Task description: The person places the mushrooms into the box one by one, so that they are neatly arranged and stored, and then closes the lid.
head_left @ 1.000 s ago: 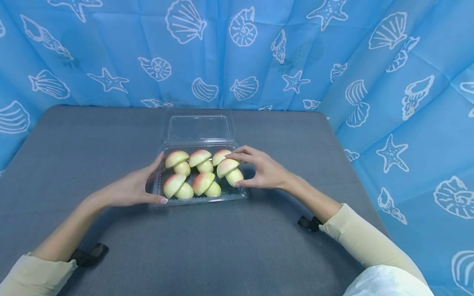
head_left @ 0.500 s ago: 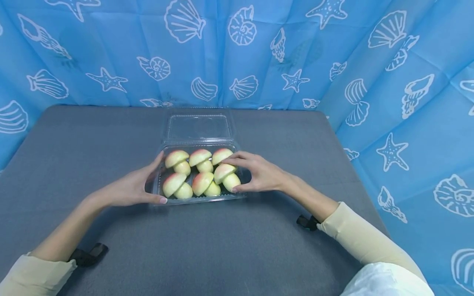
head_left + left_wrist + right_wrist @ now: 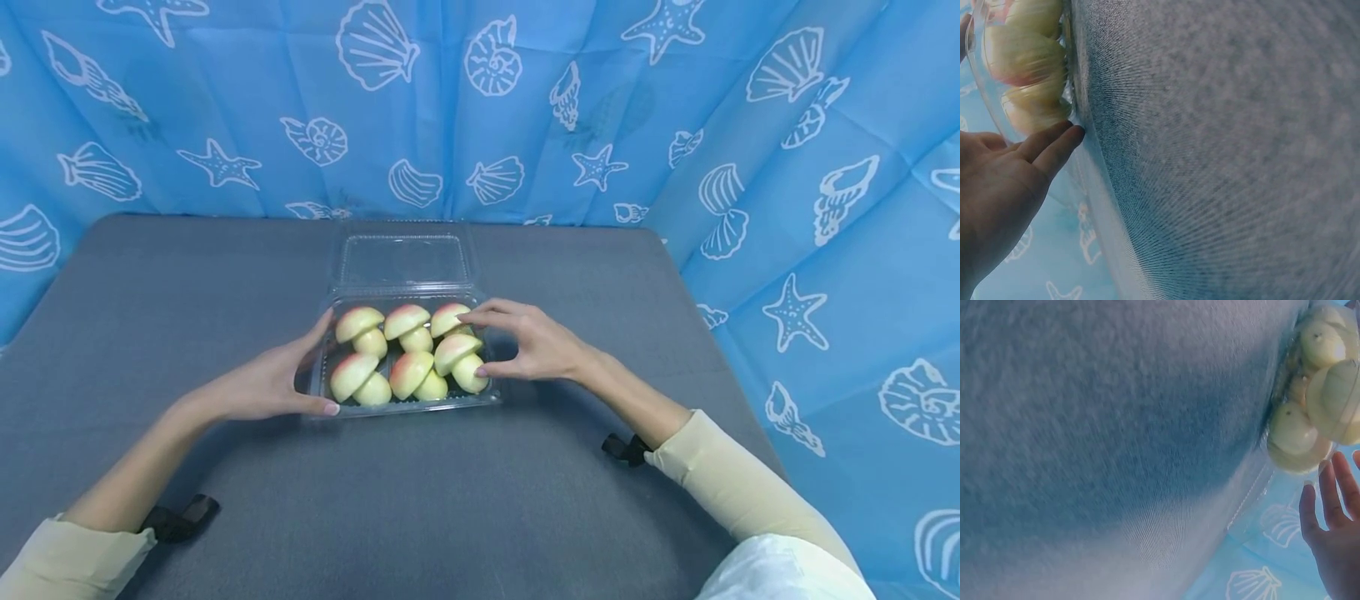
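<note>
A clear plastic clamshell container [image 3: 420,407] lies on the table with its lid [image 3: 405,258] folded back. In it sit several pale yellow-green, red-tinged model mushrooms in two rows. My left hand [image 3: 258,383] rests along the container's left side, thumb at the front corner; in the left wrist view its straight fingers [image 3: 1054,150] touch the wall. On the right side, my right hand [image 3: 532,342] has its thumb beside the stem of the front right mushroom [image 3: 457,352]. Its fingertips are by the back right mushroom [image 3: 447,319]. Contact there is hard to tell.
A grey cloth covers the table [image 3: 405,492]. Behind it and along the right side hangs a blue curtain [image 3: 450,125] with white shells and starfish. A black strap mount sits on each forearm.
The front right mushroom has gone down into the container's front right place. My right hand's fingers have spread and drawn off it. The left hand stays put.
</note>
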`<state>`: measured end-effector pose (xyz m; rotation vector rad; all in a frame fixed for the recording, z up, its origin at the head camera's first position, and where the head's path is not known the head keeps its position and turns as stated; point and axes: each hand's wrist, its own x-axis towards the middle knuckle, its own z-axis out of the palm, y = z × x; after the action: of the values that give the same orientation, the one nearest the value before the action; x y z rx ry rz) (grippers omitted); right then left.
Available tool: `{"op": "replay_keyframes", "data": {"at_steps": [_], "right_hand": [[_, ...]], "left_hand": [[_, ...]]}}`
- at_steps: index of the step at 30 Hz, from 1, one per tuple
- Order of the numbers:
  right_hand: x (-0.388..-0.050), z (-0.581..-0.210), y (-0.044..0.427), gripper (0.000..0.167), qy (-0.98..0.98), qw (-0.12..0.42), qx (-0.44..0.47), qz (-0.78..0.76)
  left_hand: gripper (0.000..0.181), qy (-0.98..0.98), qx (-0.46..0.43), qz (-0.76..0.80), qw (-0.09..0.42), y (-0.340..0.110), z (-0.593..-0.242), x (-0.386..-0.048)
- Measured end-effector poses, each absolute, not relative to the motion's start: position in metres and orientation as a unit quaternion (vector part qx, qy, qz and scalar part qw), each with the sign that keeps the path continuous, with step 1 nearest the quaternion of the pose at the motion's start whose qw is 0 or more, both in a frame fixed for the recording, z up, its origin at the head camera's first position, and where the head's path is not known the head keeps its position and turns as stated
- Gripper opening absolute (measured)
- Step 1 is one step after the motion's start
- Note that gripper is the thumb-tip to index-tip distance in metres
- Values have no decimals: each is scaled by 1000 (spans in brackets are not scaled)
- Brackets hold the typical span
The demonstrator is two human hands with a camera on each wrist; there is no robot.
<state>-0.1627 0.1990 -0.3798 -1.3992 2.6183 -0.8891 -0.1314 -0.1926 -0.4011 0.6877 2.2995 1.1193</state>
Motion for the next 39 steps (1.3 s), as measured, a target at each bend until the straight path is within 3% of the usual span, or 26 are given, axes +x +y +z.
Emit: {"op": "replay_keyframes", "data": {"at_steps": [11, 25, 39], "right_hand": [[-186, -376, 209, 59, 847, -20, -418, -328], [-214, -378, 211, 52, 880, -1, -332, -340], [-238, -391, 205, 79, 919, 99, -214, -317]], "left_hand": [[124, 840, 254, 411, 246, -192, -403, -132], [125, 842, 254, 409, 244, -195, -403, -132], [125, 830, 255, 431, 244, -195, -404, -132]]}}
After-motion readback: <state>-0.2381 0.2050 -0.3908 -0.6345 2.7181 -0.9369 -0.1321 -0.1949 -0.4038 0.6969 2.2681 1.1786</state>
